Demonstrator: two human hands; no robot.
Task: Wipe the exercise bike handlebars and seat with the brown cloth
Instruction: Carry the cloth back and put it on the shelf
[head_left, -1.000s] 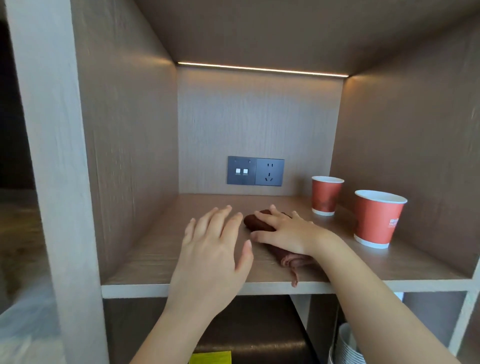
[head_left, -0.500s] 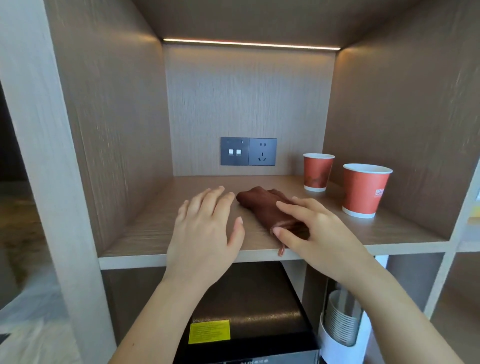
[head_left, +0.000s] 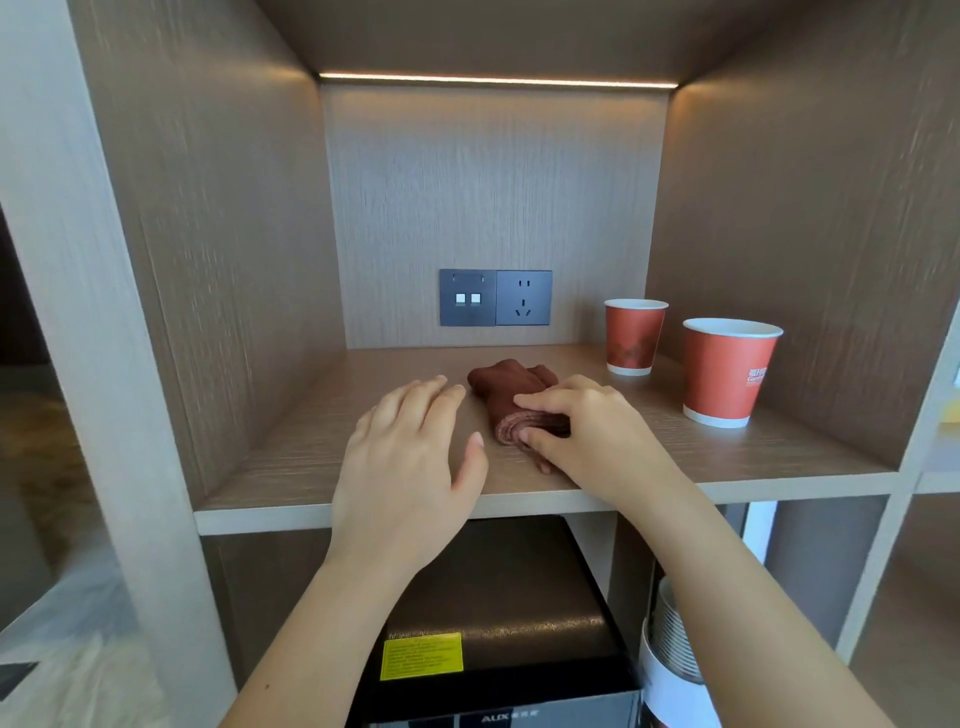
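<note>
A person is reaching both bare arms into a lit wooden shelf cubby (head_left: 291, 467), the largest thing in view, with a light strip glowing along the top of its back wall. A black appliance (head_left: 498, 613) is sitting in the compartment below. The left hand (head_left: 410, 467) is hovering over the shelf's front edge with fingers straight and relaxed, gripping nothing, just left of the cloth and not touching it; whether it is touching the board cannot be told. The right hand (head_left: 597, 436) is pinching the folded near end of the brown cloth (head_left: 506, 387) between thumb and fingers. Two red paper cups are standing upright at the right, the nearer cup (head_left: 724, 374) in front of the farther cup (head_left: 632, 338). A grey socket panel (head_left: 496, 297) is sitting on the back wall. The cloth is lying bunched on the shelf board, between the left hand and the cups. A yellow label (head_left: 421, 656) is showing on the appliance's top.
</note>
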